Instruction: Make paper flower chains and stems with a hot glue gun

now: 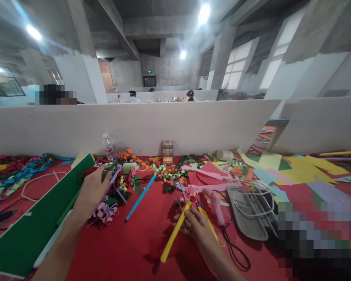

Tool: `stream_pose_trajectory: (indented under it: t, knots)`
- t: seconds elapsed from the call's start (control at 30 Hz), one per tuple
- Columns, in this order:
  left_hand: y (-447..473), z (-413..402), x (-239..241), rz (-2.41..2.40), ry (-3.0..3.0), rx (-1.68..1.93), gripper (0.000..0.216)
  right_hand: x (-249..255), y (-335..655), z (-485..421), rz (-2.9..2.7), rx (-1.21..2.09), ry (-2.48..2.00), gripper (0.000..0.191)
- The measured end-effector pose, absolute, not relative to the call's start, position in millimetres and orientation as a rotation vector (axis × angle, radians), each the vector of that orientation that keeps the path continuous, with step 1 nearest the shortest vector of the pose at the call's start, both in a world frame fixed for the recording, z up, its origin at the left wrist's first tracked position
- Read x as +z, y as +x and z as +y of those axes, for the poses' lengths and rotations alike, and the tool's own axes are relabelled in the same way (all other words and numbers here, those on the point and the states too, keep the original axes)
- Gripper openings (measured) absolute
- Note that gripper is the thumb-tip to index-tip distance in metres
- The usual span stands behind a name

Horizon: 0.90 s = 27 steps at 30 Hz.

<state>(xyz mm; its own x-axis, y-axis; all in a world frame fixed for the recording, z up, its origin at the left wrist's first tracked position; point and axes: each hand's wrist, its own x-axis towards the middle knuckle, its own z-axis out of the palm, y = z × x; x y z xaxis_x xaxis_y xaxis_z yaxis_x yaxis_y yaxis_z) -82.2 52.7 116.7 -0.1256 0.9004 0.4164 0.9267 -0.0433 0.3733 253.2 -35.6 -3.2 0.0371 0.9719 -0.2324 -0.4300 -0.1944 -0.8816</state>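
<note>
In my right hand [197, 224] is a yellow paper stick [175, 234], pinched near its upper end and slanting down to the left. My left hand [95, 183] reaches into a heap of curled paper flowers [105, 212] by the green board [26, 234]. Its fingers look closed around something dark green, but the pile hides what it is. A blue paper stick [140, 198] lies on the red tabletop [119, 253] between my hands. Just right of my right hand are a pink glue gun [215, 203] and yellow-handled scissors [210, 222].
A grey tray [247, 216] with a white cable sits at the right. Coloured paper sheets [304, 168] spread behind it. Paper chains [26, 175] lie at the left. A plastic bottle [107, 146] stands by the white partition [134, 121]. Another person's blurred head shows beyond it.
</note>
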Motion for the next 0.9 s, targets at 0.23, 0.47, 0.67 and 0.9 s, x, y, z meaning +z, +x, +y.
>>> stream_pose_trajectory:
  t: [0.23, 0.47, 0.67, 0.9]
  knots:
    - [-107.3, 47.7, 120.6, -2.181, -1.812, -1.127, 0.043, 2.7, 250.8, -36.9, -0.761, 1.508, -1.044, 0.055]
    - [-110.6, 54.4, 57.4, -2.155, -1.93, -0.78, 0.046, -3.3, 252.4, -36.7, -0.798, 1.526, -1.018, 0.051]
    - [-58.9, 39.1, 26.5, -2.039, -2.061, -0.343, 0.035, -6.6, 252.8, -36.0, -0.847, 1.511, -1.013, 0.047]
    - [1.8, 43.8, 23.7, -2.073, -2.171, -0.032, 0.029, -3.1, 251.0, -37.8, -0.868, 1.507, -1.023, 0.051]
